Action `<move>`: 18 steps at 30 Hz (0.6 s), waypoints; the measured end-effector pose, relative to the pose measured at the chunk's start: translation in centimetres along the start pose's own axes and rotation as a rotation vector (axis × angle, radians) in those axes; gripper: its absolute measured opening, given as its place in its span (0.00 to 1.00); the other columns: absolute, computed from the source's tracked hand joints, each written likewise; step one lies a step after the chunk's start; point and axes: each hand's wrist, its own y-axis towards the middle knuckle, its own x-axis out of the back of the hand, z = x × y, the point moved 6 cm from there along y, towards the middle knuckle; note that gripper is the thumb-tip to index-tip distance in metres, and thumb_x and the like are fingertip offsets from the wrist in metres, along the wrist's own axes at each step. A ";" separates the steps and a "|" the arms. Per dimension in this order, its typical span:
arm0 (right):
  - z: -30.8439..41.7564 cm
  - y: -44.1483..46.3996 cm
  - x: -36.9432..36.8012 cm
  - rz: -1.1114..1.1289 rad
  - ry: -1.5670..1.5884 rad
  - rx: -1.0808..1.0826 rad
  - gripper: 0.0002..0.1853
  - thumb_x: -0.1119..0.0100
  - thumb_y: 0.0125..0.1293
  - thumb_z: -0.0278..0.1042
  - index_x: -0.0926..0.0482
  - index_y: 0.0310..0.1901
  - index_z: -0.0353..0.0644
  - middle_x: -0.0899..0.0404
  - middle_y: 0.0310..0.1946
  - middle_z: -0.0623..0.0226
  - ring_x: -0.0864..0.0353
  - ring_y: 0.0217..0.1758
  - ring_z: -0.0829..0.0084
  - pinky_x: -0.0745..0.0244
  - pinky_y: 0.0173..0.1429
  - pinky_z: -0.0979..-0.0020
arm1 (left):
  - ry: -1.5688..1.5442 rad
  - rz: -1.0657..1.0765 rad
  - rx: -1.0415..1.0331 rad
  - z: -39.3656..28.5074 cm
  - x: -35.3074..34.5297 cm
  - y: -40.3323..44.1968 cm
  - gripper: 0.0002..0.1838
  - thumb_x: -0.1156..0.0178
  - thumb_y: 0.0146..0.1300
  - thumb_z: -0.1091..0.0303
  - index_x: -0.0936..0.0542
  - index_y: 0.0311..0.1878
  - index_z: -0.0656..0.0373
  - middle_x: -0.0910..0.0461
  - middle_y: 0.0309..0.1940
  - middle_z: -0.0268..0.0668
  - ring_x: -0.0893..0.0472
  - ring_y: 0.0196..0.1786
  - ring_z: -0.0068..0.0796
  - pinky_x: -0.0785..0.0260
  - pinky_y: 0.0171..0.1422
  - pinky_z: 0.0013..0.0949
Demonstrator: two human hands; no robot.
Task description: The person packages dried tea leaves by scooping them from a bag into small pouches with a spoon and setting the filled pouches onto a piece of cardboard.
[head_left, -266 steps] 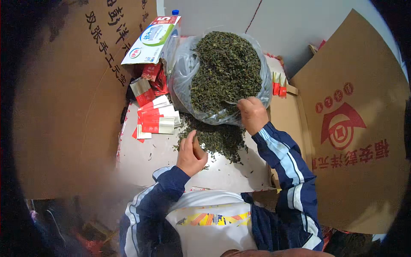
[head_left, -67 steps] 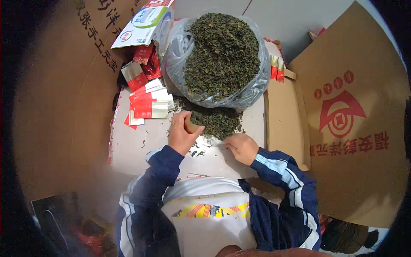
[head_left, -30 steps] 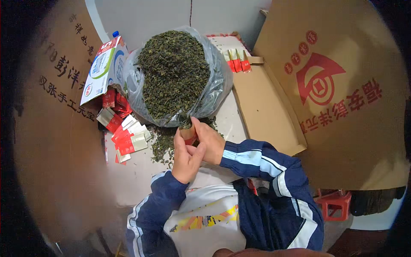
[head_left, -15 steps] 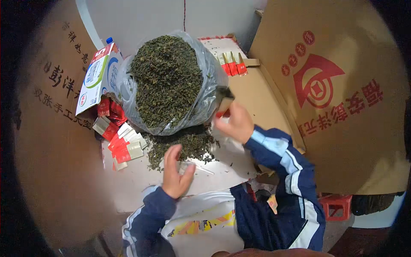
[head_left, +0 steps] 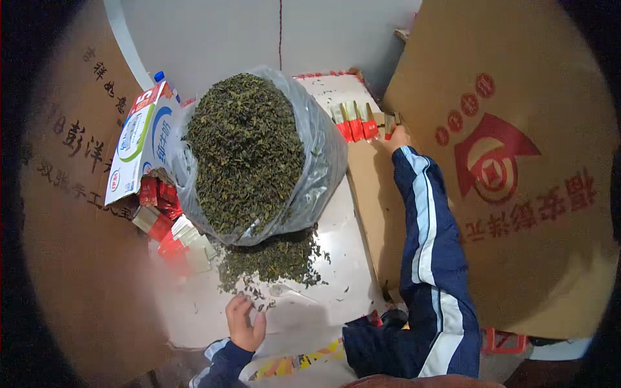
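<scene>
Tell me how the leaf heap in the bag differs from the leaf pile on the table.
The leaf heap is much larger than the leaf pile. The leaf heap mounds up inside a clear plastic bag, while the leaf pile lies scattered, loose, on the table. Both look dark green.

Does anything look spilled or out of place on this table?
Yes: loose dark leaves lie on the white tabletop, outside the plastic bag on its near side, with stray bits close to the left hand. That looks like spillage, though it may be deliberate.
</scene>
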 end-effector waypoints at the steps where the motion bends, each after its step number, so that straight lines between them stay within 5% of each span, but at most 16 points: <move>1: -0.1 0.7 -0.4 0.020 -0.021 -0.040 0.28 0.31 0.46 0.43 0.25 0.48 0.40 0.20 0.44 0.48 0.20 0.50 0.53 0.25 0.53 0.61 | 0.004 -0.008 0.004 0.1 0.0 0.1 0.22 0.40 0.54 0.72 0.32 0.52 0.66 0.33 0.53 0.54 0.32 0.56 0.52 0.39 0.62 0.45; 15: -1.7 8.3 -6.5 0.160 -0.267 -0.029 0.24 0.30 0.45 0.41 0.19 0.44 0.38 0.20 0.46 0.49 0.20 0.51 0.54 0.24 0.56 0.60 | 0.106 0.085 0.072 0.6 -0.5 0.5 0.20 0.39 0.55 0.69 0.30 0.49 0.66 0.32 0.51 0.54 0.31 0.55 0.52 0.37 0.59 0.46; 18: -1.1 8.1 -5.9 0.127 -0.268 -0.039 0.24 0.33 0.45 0.42 0.19 0.46 0.44 0.19 0.45 0.50 0.20 0.51 0.56 0.25 0.55 0.61 | 0.111 0.084 0.074 0.7 -0.6 0.3 0.20 0.39 0.55 0.69 0.30 0.49 0.66 0.32 0.51 0.54 0.31 0.55 0.51 0.37 0.59 0.46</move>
